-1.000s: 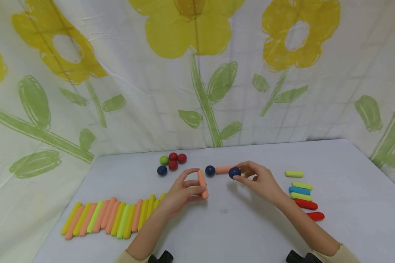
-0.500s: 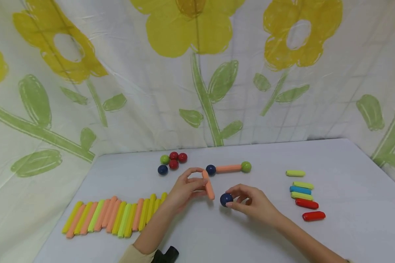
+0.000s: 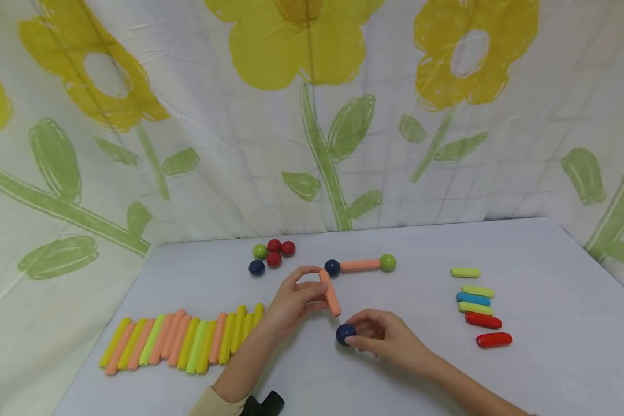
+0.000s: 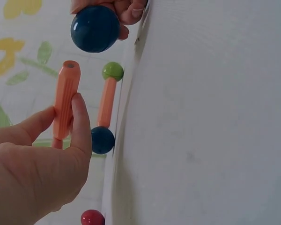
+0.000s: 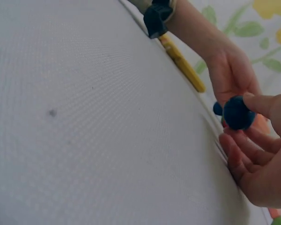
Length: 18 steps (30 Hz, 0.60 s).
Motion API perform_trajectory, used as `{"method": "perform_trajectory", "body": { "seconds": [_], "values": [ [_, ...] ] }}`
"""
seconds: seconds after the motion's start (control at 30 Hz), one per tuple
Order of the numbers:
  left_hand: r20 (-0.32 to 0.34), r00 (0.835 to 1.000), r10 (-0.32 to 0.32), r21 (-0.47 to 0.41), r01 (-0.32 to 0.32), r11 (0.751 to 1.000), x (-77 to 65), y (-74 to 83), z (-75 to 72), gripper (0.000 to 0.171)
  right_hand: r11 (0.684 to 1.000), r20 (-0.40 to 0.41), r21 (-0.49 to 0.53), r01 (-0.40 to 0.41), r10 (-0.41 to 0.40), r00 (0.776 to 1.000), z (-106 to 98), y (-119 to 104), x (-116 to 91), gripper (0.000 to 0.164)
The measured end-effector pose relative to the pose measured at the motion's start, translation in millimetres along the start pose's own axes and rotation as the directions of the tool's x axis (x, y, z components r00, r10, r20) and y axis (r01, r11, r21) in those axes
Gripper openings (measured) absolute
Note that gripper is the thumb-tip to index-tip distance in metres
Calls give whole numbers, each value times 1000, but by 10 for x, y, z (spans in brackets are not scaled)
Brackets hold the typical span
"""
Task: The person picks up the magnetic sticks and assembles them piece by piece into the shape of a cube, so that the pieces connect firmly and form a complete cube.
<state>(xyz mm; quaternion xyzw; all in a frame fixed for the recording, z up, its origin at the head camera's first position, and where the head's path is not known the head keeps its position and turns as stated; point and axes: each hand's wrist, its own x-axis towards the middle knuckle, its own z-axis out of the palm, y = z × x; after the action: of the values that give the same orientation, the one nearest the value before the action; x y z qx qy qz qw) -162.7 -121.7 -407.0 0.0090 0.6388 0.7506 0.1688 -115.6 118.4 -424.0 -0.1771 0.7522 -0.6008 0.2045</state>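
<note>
Between thumb and fingers, my left hand (image 3: 293,306) pinches an orange ribbed stick (image 3: 330,293), which slants with its lower end toward the right hand. The left wrist view shows a small hole in the free end of that orange stick (image 4: 67,98). My right hand (image 3: 387,340) pinches a dark blue ball (image 3: 345,334) by its side, a short gap away from the stick's lower end. Behind the hands lies another orange stick (image 3: 360,265), with a blue ball (image 3: 332,267) at its left end and a green ball (image 3: 387,263) at its right end.
A row of yellow, orange and lime sticks (image 3: 179,341) lies at the left. Red balls (image 3: 274,259), a green ball (image 3: 260,251) and a blue ball (image 3: 257,267) cluster at the back. Short lime, blue (image 3: 473,299) and red sticks (image 3: 494,340) lie at the right.
My right hand has carried the blue ball toward me and slightly left, uncovering the green ball on the joined piece. The left hand's stick has shifted a little right and tilted more.
</note>
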Motion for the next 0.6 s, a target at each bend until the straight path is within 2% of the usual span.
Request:
{"method": "perform_trajectory", "body": {
  "seconds": [0.23,0.6],
  "values": [
    [47,999,-4,30,2,1000,-23,-53,49,44,997,-20,49,-55,56,998,29,9,8,37],
    [34,999,-19,21,18,1000,-7,-96,73,48,989,-30,122,-81,85,996,67,17,10,37]
  ]
}}
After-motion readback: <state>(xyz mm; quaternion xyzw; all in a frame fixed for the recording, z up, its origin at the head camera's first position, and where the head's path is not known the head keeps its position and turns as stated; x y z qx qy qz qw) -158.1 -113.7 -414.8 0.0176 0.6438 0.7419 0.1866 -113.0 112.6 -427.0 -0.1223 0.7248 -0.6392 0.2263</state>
